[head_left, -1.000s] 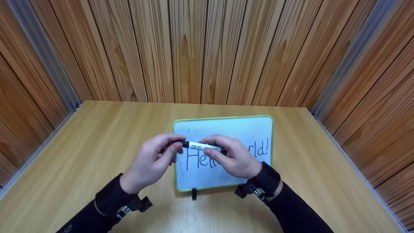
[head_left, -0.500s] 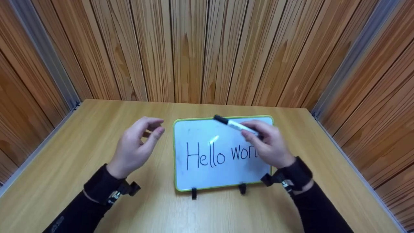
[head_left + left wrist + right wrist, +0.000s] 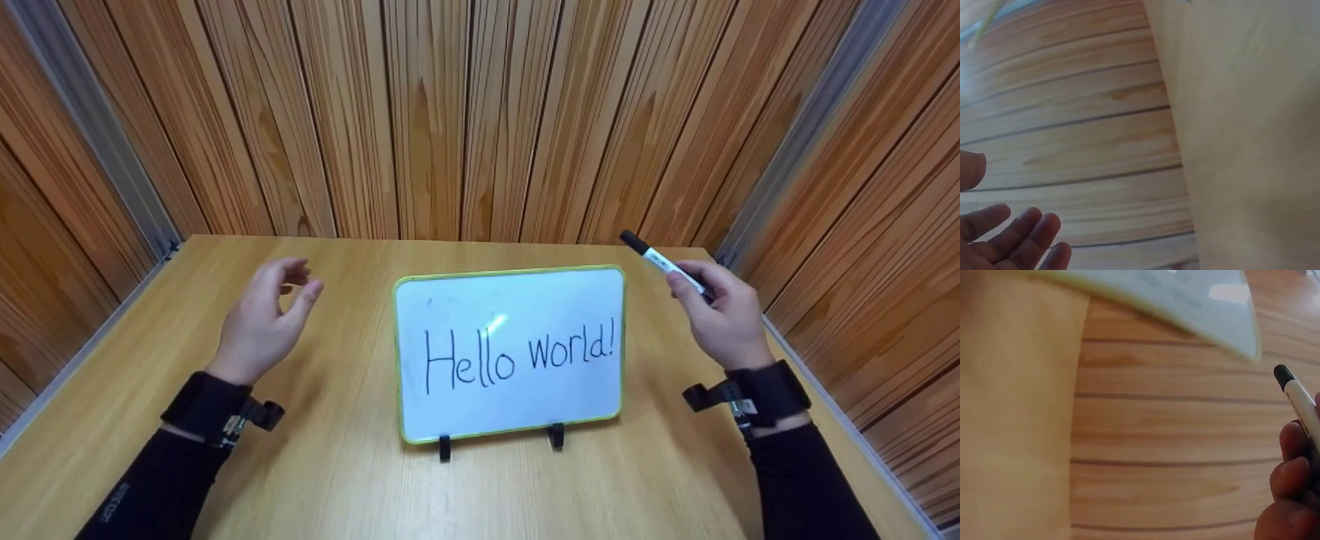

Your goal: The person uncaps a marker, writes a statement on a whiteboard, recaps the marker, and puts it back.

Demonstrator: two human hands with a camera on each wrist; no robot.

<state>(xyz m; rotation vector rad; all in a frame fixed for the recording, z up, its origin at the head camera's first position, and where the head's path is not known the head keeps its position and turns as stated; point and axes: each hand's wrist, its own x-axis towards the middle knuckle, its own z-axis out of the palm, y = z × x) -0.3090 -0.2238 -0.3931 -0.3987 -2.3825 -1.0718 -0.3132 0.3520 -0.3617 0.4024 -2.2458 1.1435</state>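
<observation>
A capped black-and-white marker (image 3: 664, 264) is pinched in my right hand (image 3: 724, 311), right of the whiteboard. Its black cap points up and to the left; the right wrist view shows the same marker (image 3: 1300, 400) with curled fingers below it. To the board's left, my left hand (image 3: 262, 319) is raised with loosely bent fingers and holds nothing. The left wrist view shows that hand's fingers (image 3: 1030, 233) apart from the thumb. Between both hands stands the small whiteboard (image 3: 517, 300) with a yellow-green frame, reading "Hello world!" in black.
Two black feet (image 3: 445, 448) prop up the board on the wooden table (image 3: 352, 480). Wood-panelled walls (image 3: 435, 120) rise behind and on both sides. Black bands with small cameras (image 3: 206, 409) sit on both wrists.
Both hands were together on the marker over the board. My left hand let go and moved left; my right hand carried the marker to the right, uncovering the writing.
</observation>
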